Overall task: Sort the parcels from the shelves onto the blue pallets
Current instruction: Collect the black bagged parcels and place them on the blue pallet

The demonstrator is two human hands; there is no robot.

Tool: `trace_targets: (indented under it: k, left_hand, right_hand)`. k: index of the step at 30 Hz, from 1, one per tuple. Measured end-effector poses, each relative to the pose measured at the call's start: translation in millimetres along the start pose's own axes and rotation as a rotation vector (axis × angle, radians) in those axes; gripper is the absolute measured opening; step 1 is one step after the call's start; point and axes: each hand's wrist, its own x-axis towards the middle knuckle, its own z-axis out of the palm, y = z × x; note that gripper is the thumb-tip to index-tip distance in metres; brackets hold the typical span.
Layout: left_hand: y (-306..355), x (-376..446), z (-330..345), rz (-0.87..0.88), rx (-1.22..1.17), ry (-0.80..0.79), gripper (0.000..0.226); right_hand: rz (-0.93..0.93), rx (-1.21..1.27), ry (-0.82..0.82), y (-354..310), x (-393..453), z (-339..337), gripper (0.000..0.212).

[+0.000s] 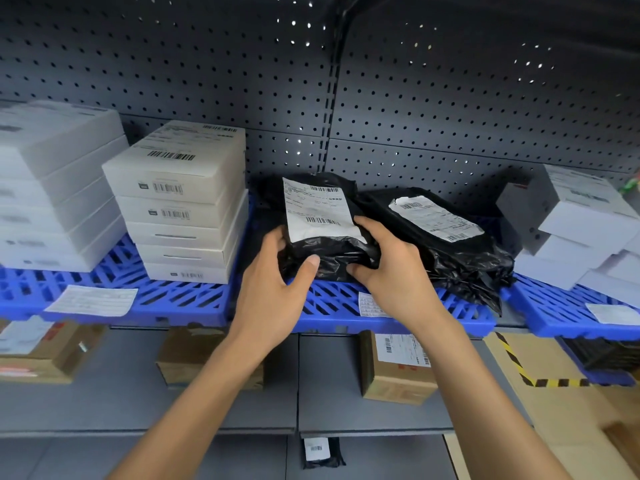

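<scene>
A black plastic parcel [322, 251] with a white shipping label sits on the middle blue pallet [332, 299] on the shelf. My left hand [277, 282] grips its left side, thumb curled over the front. My right hand [388, 268] grips its right side. A second black parcel [446, 244] with a label lies just to the right on the same pallet, touching the first.
A stack of white boxes [180, 206] stands on the left blue pallet [104, 292], more white boxes [52, 188] further left. Grey-white boxes [571, 223] sit on the right pallet [561, 313]. Brown cartons [394, 368] rest on the lower grey shelf. Pegboard wall behind.
</scene>
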Motion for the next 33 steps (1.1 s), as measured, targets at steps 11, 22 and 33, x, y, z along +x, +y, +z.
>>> trace_targets:
  k: [11,22,33]
  left_hand:
    - [13,3,-6,0.061,-0.014,0.032,0.067]
    - [2,17,-7,0.046,-0.040,-0.079,0.051]
    - [-3,30,-11,0.033,-0.057,-0.131,0.065]
  right_hand:
    - [-0.023,0.058,0.000,-9,-15,-16,0.072]
    - [-0.006,-0.036,-0.003,-14,-16,-14,0.079]
    - [0.014,-0.093,-0.018,-16,-17,-13,0.077]
